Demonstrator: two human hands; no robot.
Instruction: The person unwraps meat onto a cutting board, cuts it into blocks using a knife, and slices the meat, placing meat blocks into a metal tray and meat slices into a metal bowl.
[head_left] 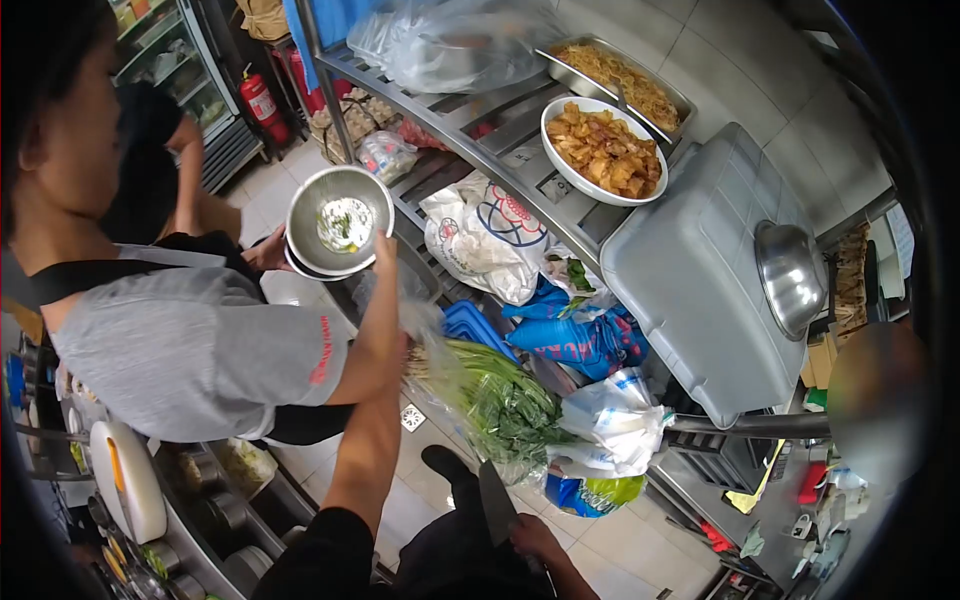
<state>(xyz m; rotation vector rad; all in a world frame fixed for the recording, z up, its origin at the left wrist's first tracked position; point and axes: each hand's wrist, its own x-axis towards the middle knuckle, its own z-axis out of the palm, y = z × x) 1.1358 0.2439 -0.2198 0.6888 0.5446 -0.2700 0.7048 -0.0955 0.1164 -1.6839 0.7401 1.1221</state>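
Note:
My left arm reaches up the middle, and my left hand (pixel 397 362) is closed at the stem end of a clear plastic bag of leafy greens (pixel 505 400). A co-worker's forearm partly hides those fingers. The greens have long pale stems and broad leaves. Low in the view, my right hand (pixel 536 538) grips a knife (pixel 495 503), its wide blade pointing up toward the bag. Beside me, a co-worker in a grey shirt (pixel 220 350) holds a steel bowl (pixel 340 222) with white powder and something yellowish in it.
A slatted metal rack (pixel 480 145) carries a white bowl of orange-brown chunks (pixel 605 150), a tray of noodles (pixel 625 80) and an upturned grey tub (pixel 700 270). Blue and white bags (pixel 615 415) lie below. A counter with a round white board (pixel 128 480) stands lower left.

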